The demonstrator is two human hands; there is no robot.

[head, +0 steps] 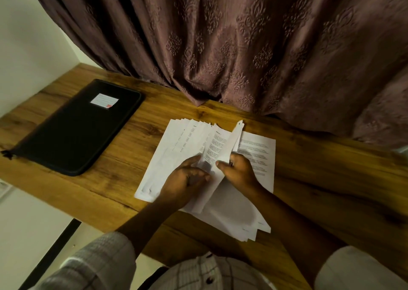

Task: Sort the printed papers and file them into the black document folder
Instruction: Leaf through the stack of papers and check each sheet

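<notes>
Sorting is in hand: the left grip clamps a fan of papers near their lower edge. The right grip, just beside it, pinches one raised sheet between thumb and fingers. More pages lie flat beneath both. The folder lies closed on the tabletop, well left of the left grip. Next, likely: peel that sheet onto its pile — filing needs the folder opened first.

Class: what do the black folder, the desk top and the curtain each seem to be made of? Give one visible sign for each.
Black zip document folder: probably matte synthetic fabric or faux leather; dull surface, piped edge. Brown wood-grain desk top: wood or wood-look laminate; grain and knots. Mauve patterned curtain: woven cloth; soft folds, raised motifs.
</notes>
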